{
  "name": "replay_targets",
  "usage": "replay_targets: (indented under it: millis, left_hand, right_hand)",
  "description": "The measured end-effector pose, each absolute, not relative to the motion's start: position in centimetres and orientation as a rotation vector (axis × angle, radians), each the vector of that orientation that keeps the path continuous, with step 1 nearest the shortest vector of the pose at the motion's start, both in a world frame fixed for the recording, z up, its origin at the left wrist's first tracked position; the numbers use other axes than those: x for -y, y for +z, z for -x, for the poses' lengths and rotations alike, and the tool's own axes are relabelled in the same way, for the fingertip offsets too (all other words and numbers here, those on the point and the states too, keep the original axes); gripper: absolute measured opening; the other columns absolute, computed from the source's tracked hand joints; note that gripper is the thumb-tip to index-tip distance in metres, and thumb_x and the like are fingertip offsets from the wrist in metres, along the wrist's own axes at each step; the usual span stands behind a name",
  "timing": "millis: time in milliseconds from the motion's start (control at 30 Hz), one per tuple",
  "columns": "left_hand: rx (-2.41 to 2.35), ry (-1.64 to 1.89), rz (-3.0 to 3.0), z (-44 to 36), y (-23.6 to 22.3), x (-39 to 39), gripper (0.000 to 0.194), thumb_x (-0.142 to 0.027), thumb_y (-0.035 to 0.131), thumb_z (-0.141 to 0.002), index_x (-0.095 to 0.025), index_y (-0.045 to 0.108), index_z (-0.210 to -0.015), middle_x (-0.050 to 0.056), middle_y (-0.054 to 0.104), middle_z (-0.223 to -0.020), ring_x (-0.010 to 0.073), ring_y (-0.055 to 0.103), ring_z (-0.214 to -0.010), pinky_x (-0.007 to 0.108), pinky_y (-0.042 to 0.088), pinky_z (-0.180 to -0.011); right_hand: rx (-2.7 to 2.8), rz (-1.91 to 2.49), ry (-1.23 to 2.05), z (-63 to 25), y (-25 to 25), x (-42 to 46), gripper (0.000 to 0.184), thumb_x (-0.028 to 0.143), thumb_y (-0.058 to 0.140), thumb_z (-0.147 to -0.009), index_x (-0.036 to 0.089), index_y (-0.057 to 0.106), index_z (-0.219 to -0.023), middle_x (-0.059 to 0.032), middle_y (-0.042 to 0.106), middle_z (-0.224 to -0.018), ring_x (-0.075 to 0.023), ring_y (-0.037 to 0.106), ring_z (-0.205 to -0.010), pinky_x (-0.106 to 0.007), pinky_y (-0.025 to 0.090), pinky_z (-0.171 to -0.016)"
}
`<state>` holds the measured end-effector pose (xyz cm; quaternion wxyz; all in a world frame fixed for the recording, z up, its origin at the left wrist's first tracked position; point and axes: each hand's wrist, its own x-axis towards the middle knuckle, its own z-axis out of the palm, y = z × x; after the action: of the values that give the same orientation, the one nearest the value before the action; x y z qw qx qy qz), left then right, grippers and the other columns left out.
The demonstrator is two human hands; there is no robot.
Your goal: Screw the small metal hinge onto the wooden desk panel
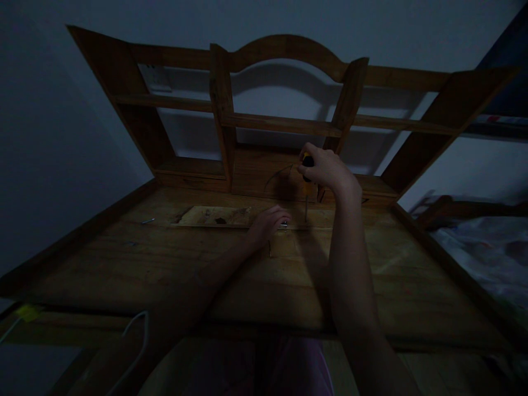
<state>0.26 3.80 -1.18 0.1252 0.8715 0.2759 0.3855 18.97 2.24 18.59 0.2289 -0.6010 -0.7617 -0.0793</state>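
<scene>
My right hand (325,168) grips the black and yellow handle of a screwdriver (307,190). The screwdriver stands nearly upright, its thin shaft pointing down at the right part of a narrow wooden board (206,216). Whether its tip touches the board or a screw is too dark to tell. Over the middle of that board lies my left hand (268,221), fingers curled together at a small shiny metal piece (284,224). The board lies flat on the wooden desk (231,275) and has a rough, stained left end with a dark hole.
A wooden shelf unit (284,125) with small drawers stands along the desk's back edge. Left of the board lies a small metal rod or screw (147,221). A white cable (145,330) hangs at the front left edge. Right of the desk is plastic-like sheeting (487,247).
</scene>
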Motion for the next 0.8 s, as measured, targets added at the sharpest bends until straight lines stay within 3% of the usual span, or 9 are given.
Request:
replay_targets:
  millis: [700,800]
  left_hand:
    - [-0.858,1.100,-2.545,-0.27,-1.27,-3.90,0.026,-0.020,0.047,-0.104,-0.021,0.073,-0.109,0.005,0.072,-0.113,0.0175,0.067,-0.107,0.034,0.055,-0.099]
    - [-0.869,1.106,-2.547,-0.31,-1.12,-3.78,0.026,-0.020,0.048,-0.104,-0.021,0.073,-0.110,0.005,0.071,-0.115,0.0181,0.067,-0.108,0.034,0.055,-0.100]
  right_hand:
    - [2.079,1.659,-0.226,-19.01,18.54,-2.16,0.027,0.036,0.061,-0.088,0.024,0.064,-0.113,-0.0110,0.072,-0.101,-0.0312,0.067,-0.097,-0.045,0.051,-0.086]
    - [2.069,1.674,-0.157,-19.00,18.64,-1.81,0.034,0.039,0.066,-0.085,0.025,0.062,-0.116,-0.0100,0.071,-0.099,-0.0295,0.067,-0.090,-0.043,0.052,-0.081]
